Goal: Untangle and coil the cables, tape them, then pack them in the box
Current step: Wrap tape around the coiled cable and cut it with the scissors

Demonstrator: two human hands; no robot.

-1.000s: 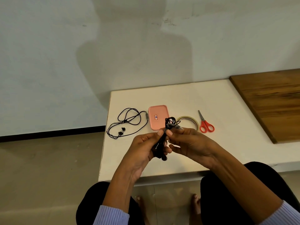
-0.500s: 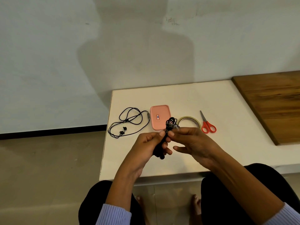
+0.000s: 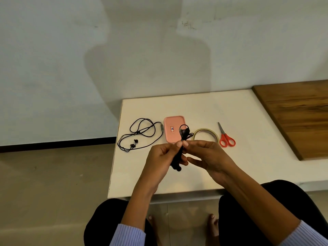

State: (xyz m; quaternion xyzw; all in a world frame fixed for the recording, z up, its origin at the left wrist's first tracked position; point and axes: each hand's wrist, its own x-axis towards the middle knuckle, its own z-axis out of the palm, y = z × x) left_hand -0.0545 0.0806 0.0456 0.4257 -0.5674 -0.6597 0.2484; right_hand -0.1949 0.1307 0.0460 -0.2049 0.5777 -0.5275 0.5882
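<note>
1. I see the white surface (image 3: 248, 166) set against a pale wall, with a wooden board (image 3: 298, 118) lying on its right part.
2. My left hand (image 3: 162, 157) is curled round a bundled black cable (image 3: 178, 157) above the front of the surface; my right hand (image 3: 207, 155) pinches the same bundle just beside the left thumb.
3. The bundle's loose loops stick up past my fingertips and cover part of the pink box (image 3: 174, 129), which lies closed behind them.
4. A second cable, black earphones (image 3: 140, 135), lies uncoiled left of the box, well clear of my hands.
5. The tape roll (image 3: 205, 134) lies flat right of the box, partly hidden by my right hand.
6. Red-handled scissors (image 3: 225, 137) lie just beside the tape.
</note>
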